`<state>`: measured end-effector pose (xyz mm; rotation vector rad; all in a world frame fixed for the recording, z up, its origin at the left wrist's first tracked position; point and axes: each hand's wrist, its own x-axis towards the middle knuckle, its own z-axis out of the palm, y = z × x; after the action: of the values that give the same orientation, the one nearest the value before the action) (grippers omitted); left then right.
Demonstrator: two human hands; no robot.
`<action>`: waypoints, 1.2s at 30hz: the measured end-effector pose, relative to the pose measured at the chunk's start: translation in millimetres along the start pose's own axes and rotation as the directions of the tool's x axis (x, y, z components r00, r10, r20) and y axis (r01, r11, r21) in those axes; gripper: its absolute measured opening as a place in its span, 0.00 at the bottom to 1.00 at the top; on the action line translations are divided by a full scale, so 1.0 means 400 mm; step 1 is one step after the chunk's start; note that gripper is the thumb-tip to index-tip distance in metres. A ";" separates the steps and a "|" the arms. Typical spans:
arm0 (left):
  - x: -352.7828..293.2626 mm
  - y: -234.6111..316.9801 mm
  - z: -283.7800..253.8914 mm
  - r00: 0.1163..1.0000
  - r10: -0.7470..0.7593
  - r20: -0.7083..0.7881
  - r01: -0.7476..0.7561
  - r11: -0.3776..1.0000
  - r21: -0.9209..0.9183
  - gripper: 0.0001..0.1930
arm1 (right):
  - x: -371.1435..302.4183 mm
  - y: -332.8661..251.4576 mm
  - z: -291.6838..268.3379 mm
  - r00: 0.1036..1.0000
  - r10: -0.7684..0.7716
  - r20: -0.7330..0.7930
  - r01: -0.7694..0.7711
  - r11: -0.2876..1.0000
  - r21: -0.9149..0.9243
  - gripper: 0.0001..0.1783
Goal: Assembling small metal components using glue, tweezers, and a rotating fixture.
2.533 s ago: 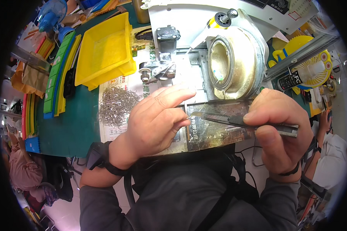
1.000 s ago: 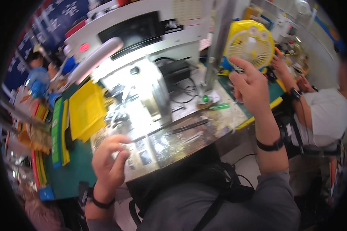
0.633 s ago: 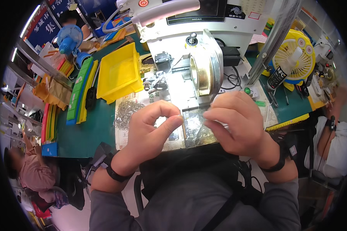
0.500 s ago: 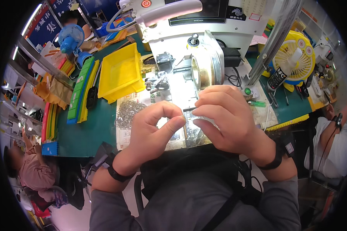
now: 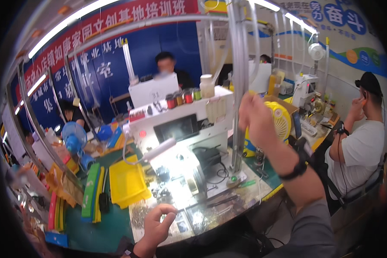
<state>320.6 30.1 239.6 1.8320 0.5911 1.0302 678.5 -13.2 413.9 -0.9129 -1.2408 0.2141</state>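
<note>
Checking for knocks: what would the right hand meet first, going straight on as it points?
Likely the upright metal post, in line up and to the left of the blurred right hand; depth is unclear, so they might not meet.

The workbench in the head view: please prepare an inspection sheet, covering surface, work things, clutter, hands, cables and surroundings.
Surface: green tabletop, with pale covering before the white machine.
Work things: tangled metallic pile near the left hand; yellow tray beyond it.
Clutter: coloured strips left of the tray; green-handled tool on the covering.
Hands: left hand over the tabletop's front, thumb and forefinger close together; right hand raised, blurred; both grips unclear.
Cables: black cable curled beside a black box.
Surroundings: blue fan left; yellow fan behind right hand; seated person right.
</note>
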 end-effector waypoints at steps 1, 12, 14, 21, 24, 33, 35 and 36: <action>0.002 -0.006 0.002 1.000 0.007 0.001 -0.007 1.000 -0.020 0.05 | 0.095 -0.020 -0.037 0.993 0.066 -0.100 -0.046 0.980 0.195 0.10; 0.046 -0.018 0.041 0.998 0.001 0.057 0.000 1.000 -0.027 0.05 | 0.489 -0.149 -0.081 0.902 -0.303 -0.308 0.213 0.932 -0.294 0.11; 0.047 -0.012 0.040 0.998 -0.004 0.065 0.006 1.000 -0.030 0.05 | 0.499 -0.147 -0.078 0.855 -0.449 -0.258 0.308 0.841 -0.444 0.13; 0.020 0.020 0.035 0.994 0.016 0.110 -0.016 1.000 -0.007 0.05 | 0.122 -0.018 0.006 0.982 0.089 -0.168 -0.047 0.969 0.243 0.16; 0.007 0.012 0.037 0.969 0.221 0.107 -0.235 0.960 0.149 0.12 | -0.168 0.037 0.110 0.910 0.410 0.052 -0.382 0.787 0.484 0.14; 0.046 0.085 0.138 0.889 0.403 0.216 -0.439 0.885 0.154 0.12 | -0.632 0.142 0.202 0.568 0.561 0.602 -0.721 0.692 0.035 0.11; 0.028 0.071 0.137 0.892 0.400 0.209 -0.442 0.869 0.224 0.12 | -0.581 0.141 0.138 0.663 0.501 0.556 -0.632 0.773 0.056 0.15; 0.017 0.048 0.139 0.901 0.378 0.213 -0.421 0.880 0.221 0.12 | -0.550 0.133 0.116 0.747 0.395 0.536 -0.571 0.793 0.211 0.18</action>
<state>370.7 -0.6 247.1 2.3161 0.2567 1.0914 576.8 -88.4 220.6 -0.8697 -1.3080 1.1219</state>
